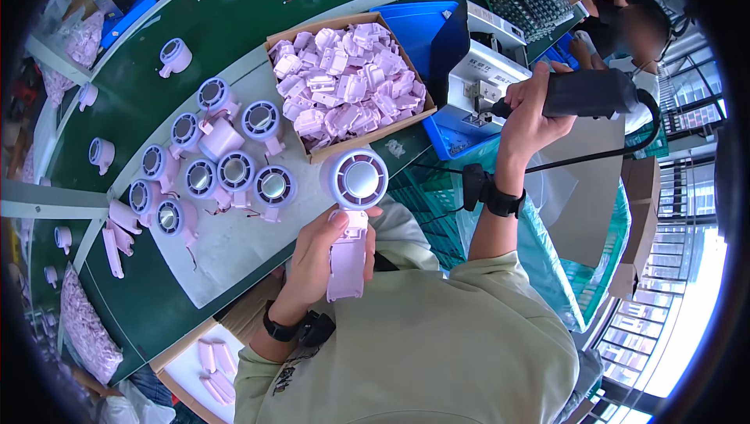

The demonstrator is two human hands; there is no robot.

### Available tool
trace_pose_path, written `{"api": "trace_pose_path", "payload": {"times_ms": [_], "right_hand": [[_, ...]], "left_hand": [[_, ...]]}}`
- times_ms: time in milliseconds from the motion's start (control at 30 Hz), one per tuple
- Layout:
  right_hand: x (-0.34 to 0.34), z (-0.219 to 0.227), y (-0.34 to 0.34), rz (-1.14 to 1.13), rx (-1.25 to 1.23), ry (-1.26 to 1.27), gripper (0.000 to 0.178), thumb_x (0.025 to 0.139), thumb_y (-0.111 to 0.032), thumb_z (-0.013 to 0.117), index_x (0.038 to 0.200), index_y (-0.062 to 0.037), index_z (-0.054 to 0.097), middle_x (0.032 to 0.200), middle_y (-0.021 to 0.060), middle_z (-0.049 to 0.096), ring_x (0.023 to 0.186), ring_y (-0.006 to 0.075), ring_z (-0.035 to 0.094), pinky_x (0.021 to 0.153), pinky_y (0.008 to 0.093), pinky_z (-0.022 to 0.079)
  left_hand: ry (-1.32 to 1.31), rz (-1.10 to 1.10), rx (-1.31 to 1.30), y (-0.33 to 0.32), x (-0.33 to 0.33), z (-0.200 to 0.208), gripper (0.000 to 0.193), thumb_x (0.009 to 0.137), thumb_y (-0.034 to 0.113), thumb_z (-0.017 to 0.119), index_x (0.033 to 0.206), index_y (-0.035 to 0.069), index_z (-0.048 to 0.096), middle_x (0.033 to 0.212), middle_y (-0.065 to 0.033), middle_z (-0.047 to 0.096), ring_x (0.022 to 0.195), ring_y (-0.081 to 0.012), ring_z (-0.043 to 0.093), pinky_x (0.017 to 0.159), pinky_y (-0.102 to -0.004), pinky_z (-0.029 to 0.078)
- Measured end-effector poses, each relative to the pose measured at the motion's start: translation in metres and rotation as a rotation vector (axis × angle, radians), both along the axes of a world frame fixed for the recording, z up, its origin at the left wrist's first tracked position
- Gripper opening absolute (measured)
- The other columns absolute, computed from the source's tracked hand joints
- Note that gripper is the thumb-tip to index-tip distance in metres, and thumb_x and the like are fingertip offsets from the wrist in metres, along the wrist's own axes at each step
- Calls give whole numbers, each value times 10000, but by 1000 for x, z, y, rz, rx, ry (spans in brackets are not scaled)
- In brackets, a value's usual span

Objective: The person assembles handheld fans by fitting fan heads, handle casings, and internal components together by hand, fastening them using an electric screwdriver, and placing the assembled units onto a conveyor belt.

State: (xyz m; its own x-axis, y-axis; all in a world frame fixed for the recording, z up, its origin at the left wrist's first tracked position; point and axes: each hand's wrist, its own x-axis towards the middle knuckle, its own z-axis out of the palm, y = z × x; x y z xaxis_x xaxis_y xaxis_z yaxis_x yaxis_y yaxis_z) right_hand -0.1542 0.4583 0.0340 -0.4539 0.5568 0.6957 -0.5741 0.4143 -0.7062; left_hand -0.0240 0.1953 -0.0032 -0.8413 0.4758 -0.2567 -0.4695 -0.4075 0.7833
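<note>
My left hand is closed round the handle of a lilac handheld fan, upright in front of my chest. Its round head carries a shiny disc in the middle, and the handle's open inner side faces me. Out to the right, my right hand grips a black electric screwdriver with a cable at its back end. The screwdriver's tip is at the front of a white screw feeder; whether a screw is on the tip is too small to tell.
A cardboard box full of small lilac plastic parts stands ahead. Several fan heads with loose wires sit on a pale sheet at left. More fans lie on the green belt. A blue tray surrounds the feeder. Other people work beyond.
</note>
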Motion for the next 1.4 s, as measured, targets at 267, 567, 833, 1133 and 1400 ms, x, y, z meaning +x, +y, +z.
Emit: {"api": "trace_pose_path", "payload": {"times_ms": [267,567,833,1133,1400], "right_hand": [[25,17,-13,288,-282,9,145,926,-44,575,1063,-7,546,524,-5,425,407,58,380,397,232,303],[75,43,-79,793,-472,122,164,991,-156,452,1119,-64,496,543,-42,289,394,46,248,369,217,245],[79,44,-106,969,-456,76,151,1011,-179,416,1103,-89,495,546,-51,311,380,33,246,360,201,245],[78,42,-105,933,-492,27,190,981,-155,466,1149,-66,454,510,-29,315,359,59,268,344,235,256],[78,41,-106,916,-505,5,246,960,-131,501,1178,-44,429,491,-14,319,349,76,289,343,252,262]], "left_hand": [[-38,31,31,12,-6,-1,449,1027,333,334,1197,-34,531,789,-80,585,556,-150,590,510,-258,458],[-25,128,11,32,-22,-5,433,1030,365,378,1168,-12,539,769,-56,564,561,-121,578,521,-254,455],[-23,149,-25,29,-18,0,435,1025,387,392,1163,5,548,765,-45,563,573,-110,573,531,-252,449],[40,112,-79,29,-18,0,423,1027,383,394,1153,14,556,763,-37,567,577,-95,562,533,-248,446],[33,118,-64,30,-19,-1,408,1029,374,393,1141,19,561,765,-36,568,579,-90,563,531,-243,442]]}}
